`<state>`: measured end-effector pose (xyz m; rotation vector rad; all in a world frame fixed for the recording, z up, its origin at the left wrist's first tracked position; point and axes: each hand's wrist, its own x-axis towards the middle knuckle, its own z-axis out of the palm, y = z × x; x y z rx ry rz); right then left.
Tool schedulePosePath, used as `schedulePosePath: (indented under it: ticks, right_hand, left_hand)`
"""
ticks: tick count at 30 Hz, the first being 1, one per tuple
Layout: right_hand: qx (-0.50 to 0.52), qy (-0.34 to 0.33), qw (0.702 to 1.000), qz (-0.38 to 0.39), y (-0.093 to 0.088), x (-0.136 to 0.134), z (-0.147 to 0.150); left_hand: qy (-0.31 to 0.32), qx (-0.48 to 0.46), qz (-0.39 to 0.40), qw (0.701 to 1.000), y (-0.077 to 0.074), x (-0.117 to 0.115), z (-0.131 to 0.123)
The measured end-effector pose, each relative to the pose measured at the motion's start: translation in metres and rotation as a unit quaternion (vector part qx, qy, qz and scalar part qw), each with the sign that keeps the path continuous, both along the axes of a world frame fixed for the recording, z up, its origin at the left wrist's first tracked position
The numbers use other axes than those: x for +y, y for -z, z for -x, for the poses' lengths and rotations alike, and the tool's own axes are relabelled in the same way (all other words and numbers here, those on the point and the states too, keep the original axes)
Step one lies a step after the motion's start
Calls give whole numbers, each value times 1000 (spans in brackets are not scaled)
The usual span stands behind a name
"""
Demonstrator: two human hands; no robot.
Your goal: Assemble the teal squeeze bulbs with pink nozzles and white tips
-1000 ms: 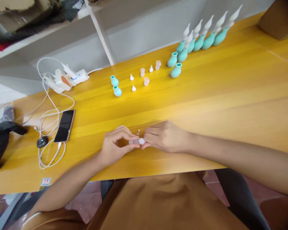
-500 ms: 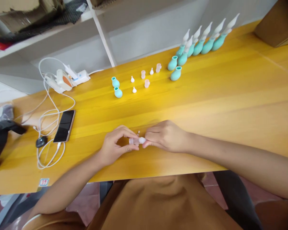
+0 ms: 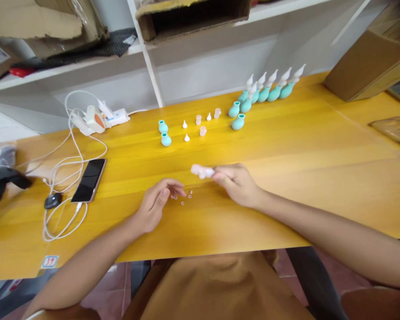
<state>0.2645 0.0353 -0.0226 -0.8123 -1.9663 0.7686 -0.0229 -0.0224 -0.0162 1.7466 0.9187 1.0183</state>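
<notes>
Pinched by its tapered end, a translucent plastic nozzle piece (image 3: 202, 171) points left from my right hand (image 3: 237, 183); it is blurred by motion. My left hand (image 3: 156, 202) is empty, its fingers apart just above the table. Several tiny clear rings (image 3: 182, 203) lie by its fingertips. Farther back stand two teal rubber bulbs (image 3: 166, 140), small white tips (image 3: 186, 138) and translucent cups (image 3: 203, 131). Two more open teal bulbs (image 3: 238, 122) stand to the right, beside several teal bulbs fitted with pointed white nozzles (image 3: 276, 89).
A phone (image 3: 89, 180) with tangled white cables and a power strip (image 3: 116, 117) occupies the left of the yellow table (image 3: 286, 155). A cardboard box (image 3: 366, 62) stands at the back right. White shelving (image 3: 153, 80) rises behind, and a clear case (image 3: 391, 129) lies far right.
My left hand has let go of the nozzle piece and moved slightly away. My right hand has lifted the piece away from it. The view has tilted up.
</notes>
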Motion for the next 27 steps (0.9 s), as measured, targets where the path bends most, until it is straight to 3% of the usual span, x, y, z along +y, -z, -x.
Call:
schedulePosePath:
  ticks: [2, 5, 7, 13, 17, 27]
  right_hand:
    - [44, 88, 995, 26, 2, 22, -11]
    - [53, 230, 969, -69, 3, 66, -37]
    - [32, 286, 950, -124, 6, 94, -57]
    - [-90, 274, 951, -114, 30, 137, -93]
    - [-107, 271, 948, -125, 40, 144, -96]
    - [-128, 305, 933, -144, 47, 149, -98]
  left_hand:
    - [5, -5, -6, 1000, -1, 1, -1]
    - [18, 8, -14, 1000, -3, 1, -1]
    - [26, 20, -18, 999, -4, 1, 0]
    - [43, 49, -39, 997, -7, 1, 0]
    - [53, 65, -46, 995, -10, 1, 0]
    - [68, 79, -35, 994, -10, 2, 0]
